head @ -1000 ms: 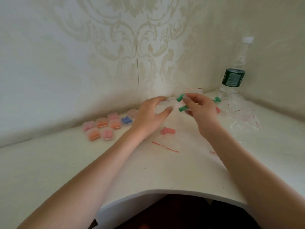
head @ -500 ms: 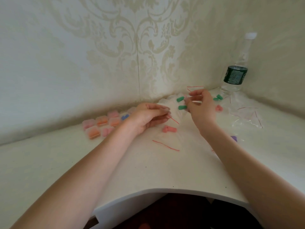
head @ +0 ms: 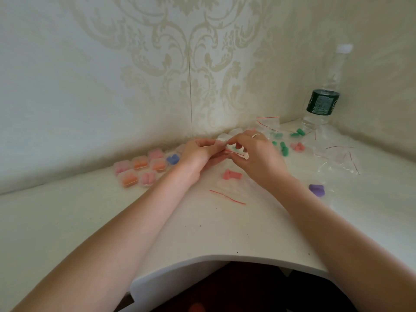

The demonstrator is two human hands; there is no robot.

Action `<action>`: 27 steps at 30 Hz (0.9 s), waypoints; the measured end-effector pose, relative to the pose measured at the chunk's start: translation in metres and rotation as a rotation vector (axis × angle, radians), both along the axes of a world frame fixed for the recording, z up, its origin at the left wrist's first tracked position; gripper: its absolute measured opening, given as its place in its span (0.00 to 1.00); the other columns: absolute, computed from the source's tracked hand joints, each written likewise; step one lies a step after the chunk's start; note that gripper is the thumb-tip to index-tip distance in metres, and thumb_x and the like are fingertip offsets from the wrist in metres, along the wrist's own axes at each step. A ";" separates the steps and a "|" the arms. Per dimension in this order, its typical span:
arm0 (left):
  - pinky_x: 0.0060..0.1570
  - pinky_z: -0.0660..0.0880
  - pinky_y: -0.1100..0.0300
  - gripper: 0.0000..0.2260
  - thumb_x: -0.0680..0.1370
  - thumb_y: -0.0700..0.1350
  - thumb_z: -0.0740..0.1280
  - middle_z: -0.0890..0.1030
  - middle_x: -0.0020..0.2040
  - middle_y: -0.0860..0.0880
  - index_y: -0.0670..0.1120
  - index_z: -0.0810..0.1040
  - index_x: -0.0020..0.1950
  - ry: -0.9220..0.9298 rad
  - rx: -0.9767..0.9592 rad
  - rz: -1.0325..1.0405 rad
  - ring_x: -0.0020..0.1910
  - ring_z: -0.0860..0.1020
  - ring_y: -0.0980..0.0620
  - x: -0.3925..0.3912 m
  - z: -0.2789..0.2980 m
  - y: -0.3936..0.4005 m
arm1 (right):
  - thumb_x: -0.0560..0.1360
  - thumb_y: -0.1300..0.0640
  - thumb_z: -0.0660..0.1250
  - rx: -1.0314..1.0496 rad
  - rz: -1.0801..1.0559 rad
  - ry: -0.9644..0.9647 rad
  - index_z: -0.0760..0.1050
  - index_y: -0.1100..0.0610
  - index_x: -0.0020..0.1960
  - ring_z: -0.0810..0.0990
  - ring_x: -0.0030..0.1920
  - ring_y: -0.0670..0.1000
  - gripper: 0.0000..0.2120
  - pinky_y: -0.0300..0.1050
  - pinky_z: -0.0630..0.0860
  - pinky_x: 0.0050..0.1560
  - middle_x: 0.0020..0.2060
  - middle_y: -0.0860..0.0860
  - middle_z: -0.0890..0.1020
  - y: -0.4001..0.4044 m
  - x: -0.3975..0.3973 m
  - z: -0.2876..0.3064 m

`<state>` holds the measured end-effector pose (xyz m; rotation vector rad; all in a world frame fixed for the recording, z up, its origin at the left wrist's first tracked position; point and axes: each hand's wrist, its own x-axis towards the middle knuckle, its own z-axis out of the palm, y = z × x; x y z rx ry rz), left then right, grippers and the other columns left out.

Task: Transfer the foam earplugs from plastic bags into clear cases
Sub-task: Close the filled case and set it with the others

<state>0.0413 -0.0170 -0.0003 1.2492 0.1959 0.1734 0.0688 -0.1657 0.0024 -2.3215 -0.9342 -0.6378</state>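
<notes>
My left hand (head: 198, 153) and my right hand (head: 254, 152) meet at the middle of the white desk and together pinch the red-striped top of a small clear plastic bag (head: 234, 152); what the bag holds is hidden by my fingers. Green earplugs (head: 284, 149) lie just right of my right hand, with another green pair (head: 298, 132) farther back. A pink earplug pair in a bag (head: 231, 175) lies below my hands. Clear cases holding pink, orange and blue earplugs (head: 144, 168) are grouped at the left by the wall.
A purple earplug pair (head: 317, 190) and pink earplugs (head: 297, 147) lie at the right. Empty clear bags (head: 337, 158) are scattered near a water bottle (head: 324, 102) in the corner. The desk's curved front edge (head: 225, 258) is close to me.
My right hand has put down the green earplugs and moved left to meet the left hand. Both hands now pinch one small bag between them.
</notes>
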 end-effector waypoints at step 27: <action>0.34 0.79 0.66 0.05 0.76 0.40 0.69 0.82 0.38 0.43 0.38 0.79 0.44 0.005 0.215 -0.037 0.33 0.83 0.55 -0.002 -0.002 -0.006 | 0.74 0.58 0.71 0.521 0.002 0.676 0.77 0.54 0.37 0.73 0.32 0.46 0.07 0.39 0.71 0.36 0.31 0.48 0.77 0.004 0.011 -0.002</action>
